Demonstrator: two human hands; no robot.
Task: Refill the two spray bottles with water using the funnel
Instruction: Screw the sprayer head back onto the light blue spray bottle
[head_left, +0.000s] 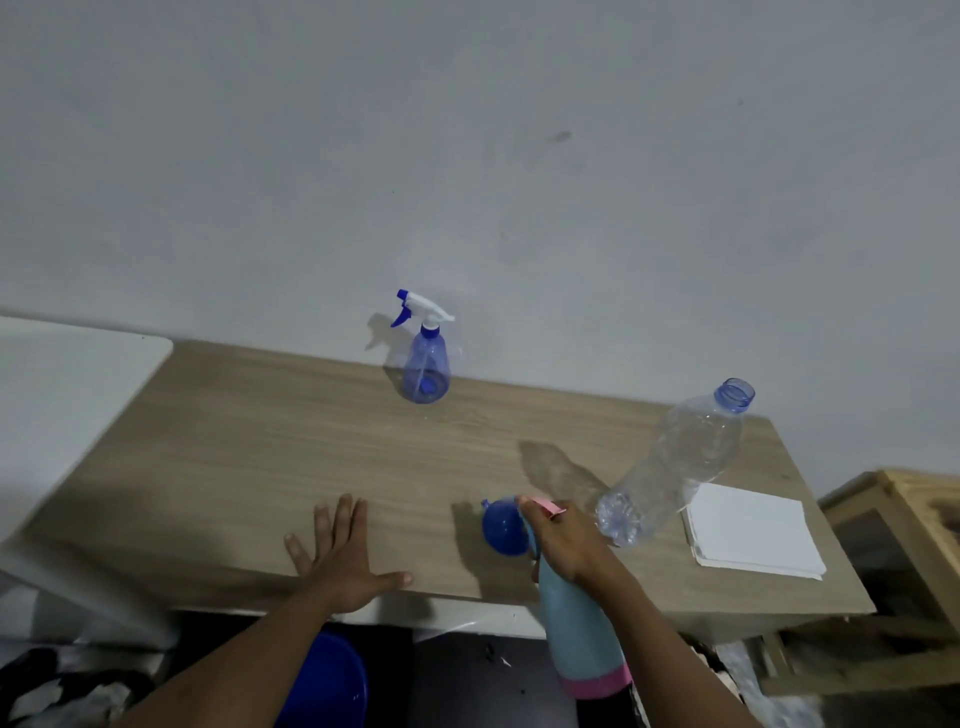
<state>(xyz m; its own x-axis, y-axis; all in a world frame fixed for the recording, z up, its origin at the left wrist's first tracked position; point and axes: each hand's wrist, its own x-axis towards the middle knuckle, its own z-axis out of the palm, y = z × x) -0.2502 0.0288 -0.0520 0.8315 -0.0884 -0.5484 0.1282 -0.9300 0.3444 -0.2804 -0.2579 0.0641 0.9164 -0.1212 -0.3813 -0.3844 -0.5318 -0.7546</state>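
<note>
A clear blue spray bottle (426, 371) with a white and blue trigger head stands upright at the back of the wooden table (291, 441), near the wall. My right hand (563, 545) grips the neck of a light blue spray bottle (579, 634) with a pink trigger and pink base, held above the table's front edge. Just behind that hand a blue funnel (501, 526) lies on the table. An uncapped clear plastic water bottle (680, 457) stands to the right of my right hand. My left hand (340, 556) rests flat on the table with fingers spread.
A stack of white paper (753, 530) lies at the table's right end. A wooden crate (904, 545) stands to the right of the table, a white surface (67, 395) to the left. A blue bucket (332, 680) sits on the floor below the front edge.
</note>
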